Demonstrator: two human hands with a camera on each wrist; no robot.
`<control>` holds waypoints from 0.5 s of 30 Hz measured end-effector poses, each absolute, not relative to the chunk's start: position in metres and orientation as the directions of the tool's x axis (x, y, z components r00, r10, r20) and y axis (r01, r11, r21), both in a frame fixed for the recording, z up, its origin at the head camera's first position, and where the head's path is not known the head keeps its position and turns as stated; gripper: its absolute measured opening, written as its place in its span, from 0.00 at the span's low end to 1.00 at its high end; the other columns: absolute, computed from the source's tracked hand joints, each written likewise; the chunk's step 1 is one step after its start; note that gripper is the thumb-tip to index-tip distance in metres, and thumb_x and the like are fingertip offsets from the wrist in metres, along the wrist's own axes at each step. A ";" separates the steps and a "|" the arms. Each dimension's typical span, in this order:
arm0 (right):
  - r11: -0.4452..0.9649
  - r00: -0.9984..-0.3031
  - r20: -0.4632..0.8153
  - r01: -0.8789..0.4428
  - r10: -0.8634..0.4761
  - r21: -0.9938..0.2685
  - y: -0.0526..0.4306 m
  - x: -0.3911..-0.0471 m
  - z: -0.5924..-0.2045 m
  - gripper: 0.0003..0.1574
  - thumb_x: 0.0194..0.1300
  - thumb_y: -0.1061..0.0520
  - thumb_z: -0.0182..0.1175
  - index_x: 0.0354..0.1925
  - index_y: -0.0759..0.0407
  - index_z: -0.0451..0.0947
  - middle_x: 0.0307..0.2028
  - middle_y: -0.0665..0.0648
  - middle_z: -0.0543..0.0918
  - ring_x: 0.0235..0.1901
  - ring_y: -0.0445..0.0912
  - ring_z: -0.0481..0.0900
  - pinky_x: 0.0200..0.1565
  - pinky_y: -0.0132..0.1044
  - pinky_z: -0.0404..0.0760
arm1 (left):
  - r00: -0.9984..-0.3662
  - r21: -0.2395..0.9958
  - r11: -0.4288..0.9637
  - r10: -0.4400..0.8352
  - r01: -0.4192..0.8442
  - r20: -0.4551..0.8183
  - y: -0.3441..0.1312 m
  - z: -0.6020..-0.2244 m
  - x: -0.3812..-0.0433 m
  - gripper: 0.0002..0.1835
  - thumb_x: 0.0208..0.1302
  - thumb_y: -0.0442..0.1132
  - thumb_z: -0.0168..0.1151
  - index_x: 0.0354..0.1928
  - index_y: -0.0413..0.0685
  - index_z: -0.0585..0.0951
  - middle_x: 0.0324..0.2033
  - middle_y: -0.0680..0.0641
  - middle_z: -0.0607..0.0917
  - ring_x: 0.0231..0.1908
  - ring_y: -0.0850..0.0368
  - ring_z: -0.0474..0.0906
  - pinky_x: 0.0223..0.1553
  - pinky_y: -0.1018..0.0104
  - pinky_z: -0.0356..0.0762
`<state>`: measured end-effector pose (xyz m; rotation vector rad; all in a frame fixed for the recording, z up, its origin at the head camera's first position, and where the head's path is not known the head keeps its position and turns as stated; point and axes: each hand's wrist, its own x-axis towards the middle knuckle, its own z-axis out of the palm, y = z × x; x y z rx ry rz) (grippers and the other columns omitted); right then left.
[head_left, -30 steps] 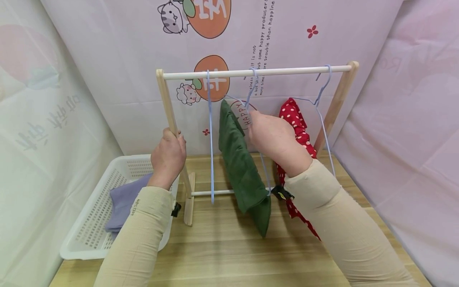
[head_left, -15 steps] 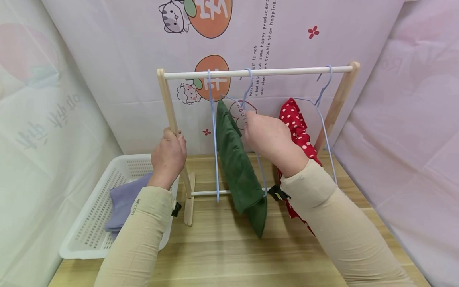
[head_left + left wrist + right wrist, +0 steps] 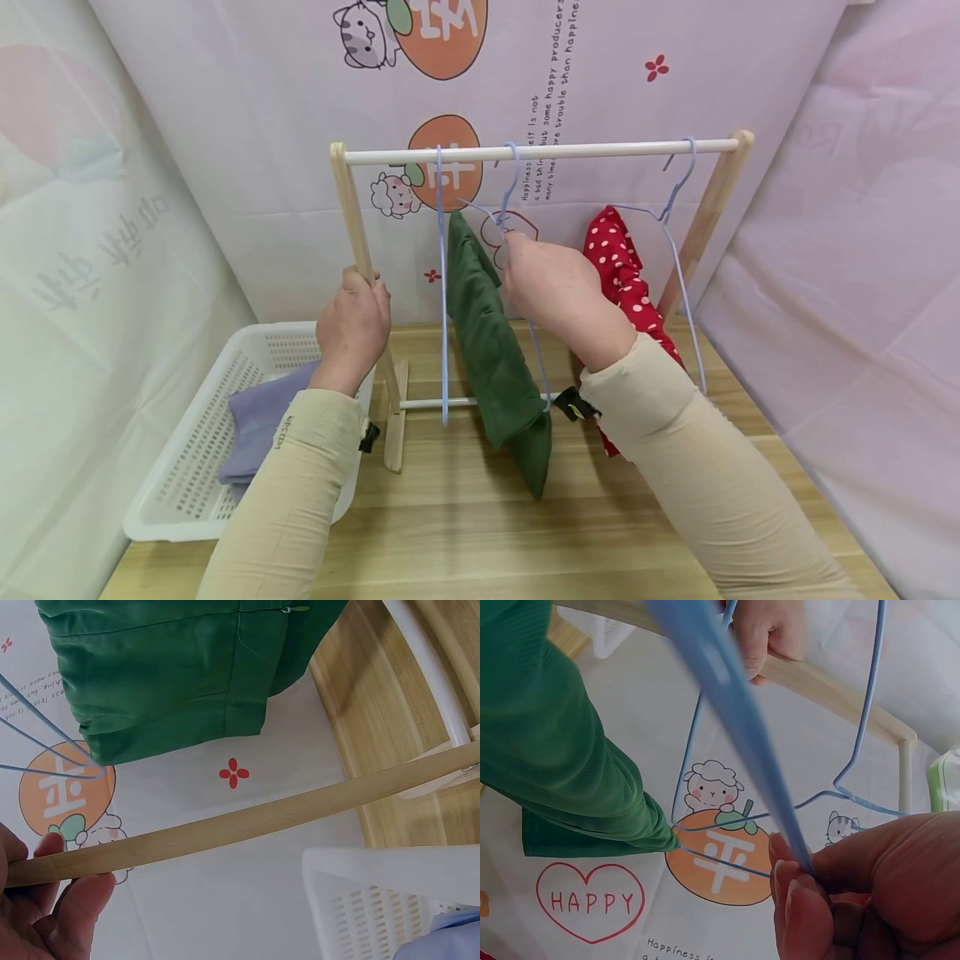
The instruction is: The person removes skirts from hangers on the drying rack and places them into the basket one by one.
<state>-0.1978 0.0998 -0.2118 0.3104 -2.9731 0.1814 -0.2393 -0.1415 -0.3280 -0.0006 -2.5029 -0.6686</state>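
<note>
My left hand [image 3: 352,329] grips the left wooden post [image 3: 349,208] of a small clothes rack, fingers wrapped round it; the left wrist view shows thumb and fingers about the post [image 3: 217,829]. With thumb and fingers, my right hand [image 3: 562,292] pinches a light blue clothes hanger [image 3: 512,182] just below its hook, which sits over the white rail [image 3: 600,151]. A folded green garment [image 3: 491,350] hangs on that hanger. In the right wrist view the hanger's blue arm [image 3: 731,697] runs into the pinch. To the left, a bare blue hanger [image 3: 443,292] hangs on the rail.
A red polka-dot garment [image 3: 626,267] hangs from another blue hanger [image 3: 684,275] near the right post [image 3: 708,217]. On the wooden table [image 3: 480,550], a white perforated basket [image 3: 176,530] at left holds a purple cloth [image 3: 262,417]. Printed white sheets [image 3: 600,75] surround the table.
My right hand has slid the hanger with the green garment left along the rail, closer to the bare hanger, which swung a little. My left hand stays on the post.
</note>
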 end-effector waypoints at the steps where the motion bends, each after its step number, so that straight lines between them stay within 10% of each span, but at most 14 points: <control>1: 0.971 -0.968 0.159 -0.214 -0.196 -0.106 0.099 -0.198 -0.212 0.30 0.75 0.54 0.55 0.71 0.62 0.68 0.52 0.64 0.88 0.45 0.58 0.89 0.43 0.57 0.88 | -0.853 0.462 0.876 -0.135 0.135 0.504 -0.141 -0.328 -0.239 0.20 0.82 0.46 0.46 0.58 0.33 0.69 0.34 0.29 0.85 0.28 0.30 0.84 0.24 0.40 0.76; 15: 0.963 -0.955 0.181 -0.254 -0.236 -0.088 0.092 -0.197 -0.212 0.22 0.77 0.53 0.55 0.62 0.63 0.72 0.41 0.63 0.88 0.39 0.57 0.90 0.42 0.55 0.89 | -0.860 0.480 0.869 -0.149 0.121 0.487 -0.142 -0.327 -0.240 0.19 0.82 0.46 0.46 0.58 0.35 0.69 0.36 0.30 0.86 0.29 0.31 0.84 0.25 0.41 0.75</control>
